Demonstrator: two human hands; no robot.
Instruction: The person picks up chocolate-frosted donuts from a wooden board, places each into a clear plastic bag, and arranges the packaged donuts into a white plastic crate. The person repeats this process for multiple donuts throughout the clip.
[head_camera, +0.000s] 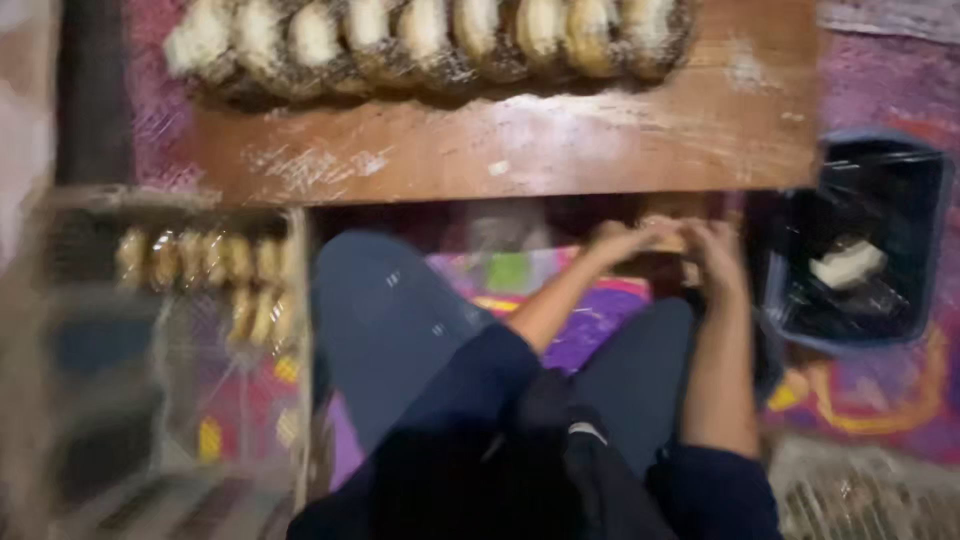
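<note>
**Two hands on one small piece, just under the board edge**

Both your hands meet below the near edge of the wooden board (500, 150). Left hand (622, 240) and right hand (718, 250) are closed in around a small pale item (665, 232), fingertips touching it from either side. The frame is motion-blurred, so it's probably a piece of dough or a wrapped pastry; I can't tell which, nor how tight the hold is.

To do this well:
- Keep the piece pinched between both sets of fingertips, low over your lap, wrists steady.
- Keep pressure light; soft goods like this will likely dent.
- Stay below the board so your knuckles don't knock the row of seeded pastries (430, 40) lined along its far side.

Around you: dark bin (930, 200) with a black liner just right of your right hand, a pale lump (848, 264) inside it. Wire rack (300, 300) well to your left holds smaller golden pastries (200, 260). Patterned purple mat (880, 390) underneath.
</note>
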